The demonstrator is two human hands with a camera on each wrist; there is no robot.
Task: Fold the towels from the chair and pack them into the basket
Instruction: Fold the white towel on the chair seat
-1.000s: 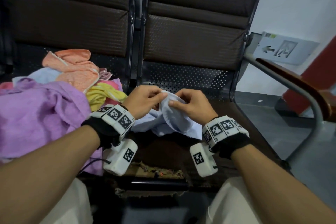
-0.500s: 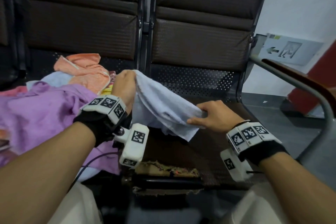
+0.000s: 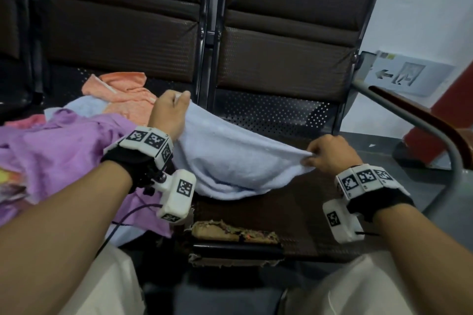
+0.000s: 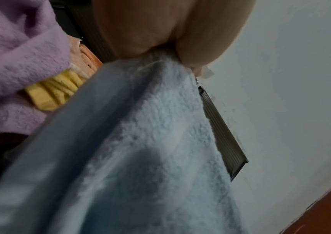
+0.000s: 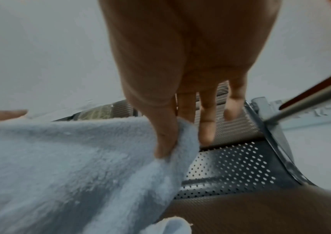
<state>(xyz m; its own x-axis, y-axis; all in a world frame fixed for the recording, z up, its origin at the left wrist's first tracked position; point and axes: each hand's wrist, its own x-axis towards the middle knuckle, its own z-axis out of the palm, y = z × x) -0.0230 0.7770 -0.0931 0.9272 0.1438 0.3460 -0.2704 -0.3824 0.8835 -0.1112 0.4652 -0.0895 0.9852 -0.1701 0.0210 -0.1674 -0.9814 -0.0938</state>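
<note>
A light blue towel (image 3: 230, 158) hangs spread between my two hands above the right chair seat (image 3: 289, 215). My left hand (image 3: 179, 100) pinches its far left corner, raised near the seat gap. My right hand (image 3: 311, 158) pinches the right corner between thumb and forefinger, lower and nearer to me. In the left wrist view the blue towel (image 4: 150, 142) drops from my left hand (image 4: 166, 49). The right wrist view shows the right hand (image 5: 170, 142) nipping the towel (image 5: 70, 158), other fingers loose. No basket is in view.
A heap of towels fills the left seat: purple (image 3: 58, 151), orange (image 3: 122, 89), a pale blue one (image 3: 79, 107), and a yellow one (image 4: 54, 93). A wood-topped metal armrest (image 3: 422, 123) curves at the right. The seat's front edge (image 3: 235, 234) is torn.
The bunched blue towel has been pulled open. My left hand rose and moved left and back, my right hand moved right, and the towel now stretches wider between them.
</note>
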